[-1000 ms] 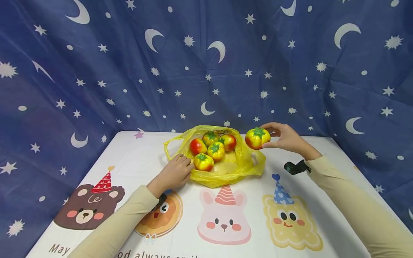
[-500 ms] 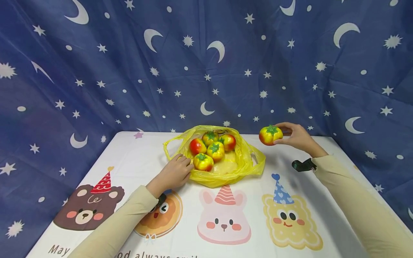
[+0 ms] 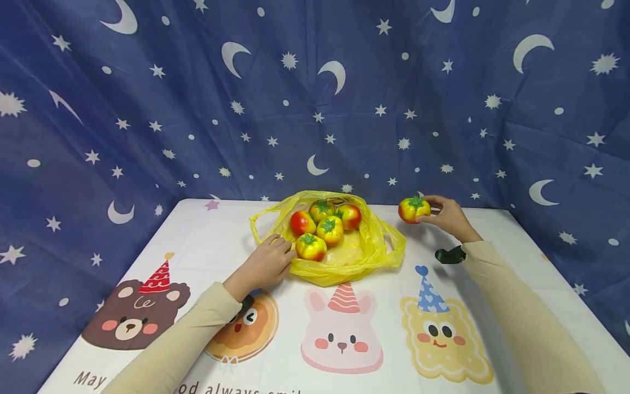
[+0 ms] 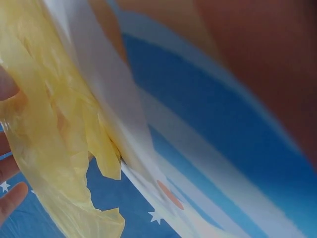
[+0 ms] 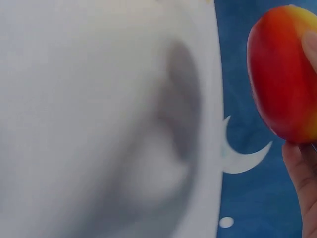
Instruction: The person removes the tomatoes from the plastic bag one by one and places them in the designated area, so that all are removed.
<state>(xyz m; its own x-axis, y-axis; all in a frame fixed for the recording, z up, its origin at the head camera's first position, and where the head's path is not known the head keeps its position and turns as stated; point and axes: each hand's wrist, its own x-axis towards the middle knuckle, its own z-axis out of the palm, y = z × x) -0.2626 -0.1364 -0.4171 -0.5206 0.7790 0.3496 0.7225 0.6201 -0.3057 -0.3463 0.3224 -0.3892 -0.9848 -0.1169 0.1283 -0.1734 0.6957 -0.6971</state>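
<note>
A yellow plastic bag [image 3: 351,268] lies with its mouth open on the table and holds several red-and-yellow tomatoes [image 3: 330,231] with green star-shaped tops. My left hand [image 3: 266,261] pinches the bag's left rim; in the left wrist view the thin yellow plastic [image 4: 54,114] runs between thumb and fingers. To the right of the bag, my right hand [image 3: 447,216] grips one more tomato [image 3: 412,210] between thumb and fingers. The right wrist view shows this tomato's red side [image 5: 282,74], and a shadow lies on the cloth near it. Whether it touches the table I cannot tell.
A white tablecloth [image 3: 221,235] printed with cartoon animals and a biscuit covers the table. A blue curtain [image 3: 275,82] with moons and stars hangs right behind the table's back edge. One bag handle [image 3: 394,246] sticks out to the right.
My right hand has carried its tomato rightward, away from the bag, and then slightly down. The left hand stays at the bag's rim, and the tomatoes in the bag have not moved.
</note>
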